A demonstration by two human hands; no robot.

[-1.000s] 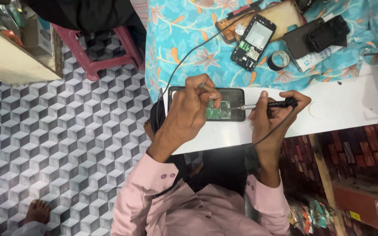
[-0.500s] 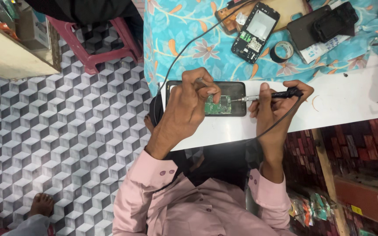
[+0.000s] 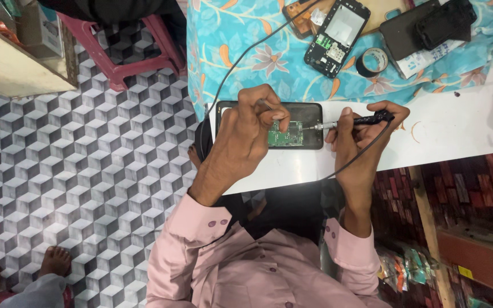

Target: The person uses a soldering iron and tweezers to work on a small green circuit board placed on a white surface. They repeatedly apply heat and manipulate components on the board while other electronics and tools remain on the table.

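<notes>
Right now the left hand [image 3: 246, 134] pinches thin tweezers [image 3: 266, 105] over a small green circuit board [image 3: 286, 134] lying on a dark phone [image 3: 269, 125] on the white table [image 3: 457, 125]; the right hand [image 3: 355, 128] grips a corded soldering iron [image 3: 352, 121], tip at the board's edge; a slip could likely bridge pads, or the trailing cable could tug the iron aside.

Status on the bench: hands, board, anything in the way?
Left hand pinches thin metal tweezers over small green circuit board. Right hand holds black corded soldering iron, tip at board. Board lies on black phone. Nothing blocking.
</notes>
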